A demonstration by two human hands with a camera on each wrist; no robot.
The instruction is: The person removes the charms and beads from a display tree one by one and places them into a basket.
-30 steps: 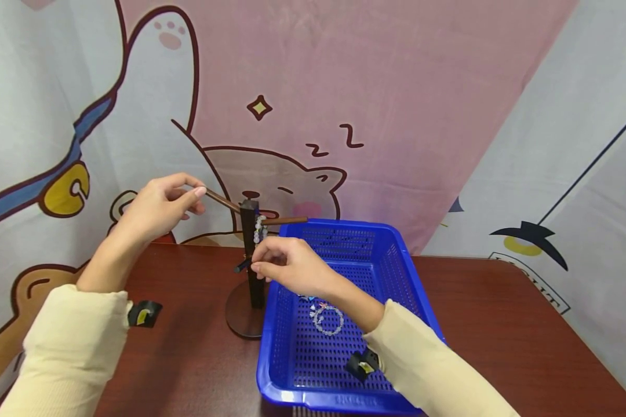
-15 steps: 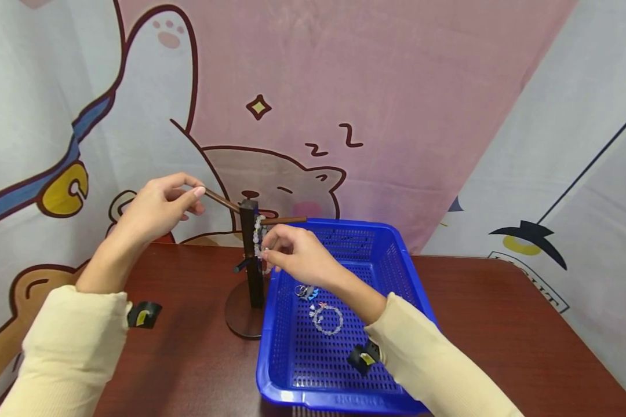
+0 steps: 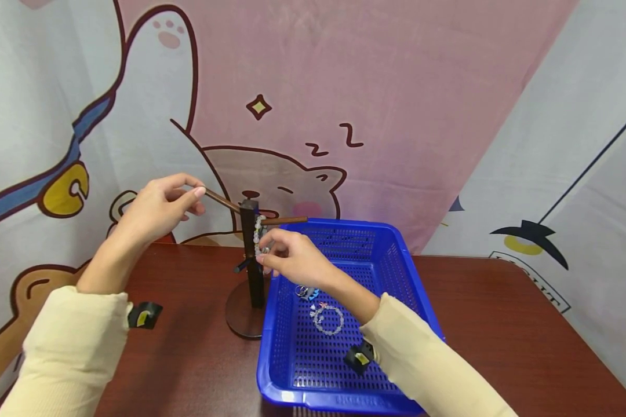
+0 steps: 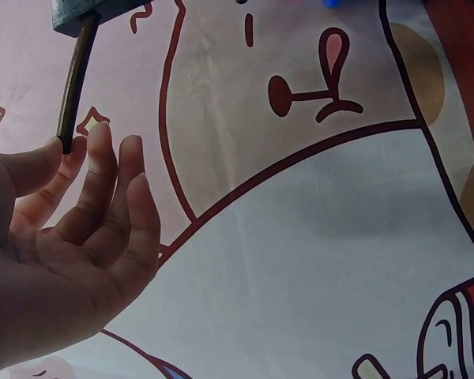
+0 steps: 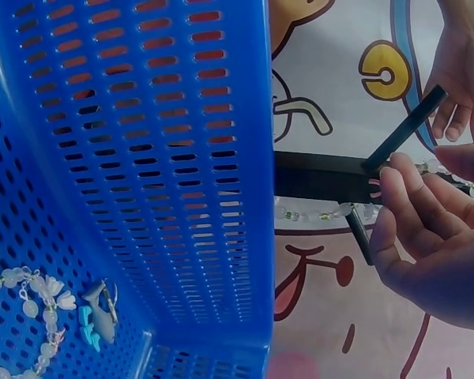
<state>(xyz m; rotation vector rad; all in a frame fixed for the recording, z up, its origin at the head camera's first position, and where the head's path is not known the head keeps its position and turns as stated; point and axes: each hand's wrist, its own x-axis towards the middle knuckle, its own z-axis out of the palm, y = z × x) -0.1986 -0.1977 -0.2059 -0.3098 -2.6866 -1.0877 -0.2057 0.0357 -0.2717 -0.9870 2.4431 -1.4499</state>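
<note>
A dark wooden stand point(image 3: 247, 231) with several thin pegs rises from a round base beside the blue basket. My left hand point(image 3: 162, 205) pinches the tip of its upper left peg point(image 4: 77, 79) between thumb and forefinger, the other fingers loosely bent. On the upper right peg point(image 3: 287, 220) hangs a pale beaded bracelet point(image 3: 257, 234), close against the post. My right hand point(image 3: 297, 258) has its thumb and curled fingers at the bracelet's lower beads, just by the short lower peg point(image 5: 407, 126). Those fingers partly cover the beads in the head view.
Directly right of the stand is the blue perforated basket point(image 3: 412, 272), under my right forearm. Inside lie another beaded bracelet point(image 3: 327, 333) and a keyring with a blue-grey charm point(image 3: 308, 293). A printed cloth point(image 3: 422, 116) hangs behind the brown table point(image 3: 480, 324).
My right hand has gone from in front of the lower peg slightly up and right, then back a little toward the post, at the bracelet. My left hand stays at its peg.
</note>
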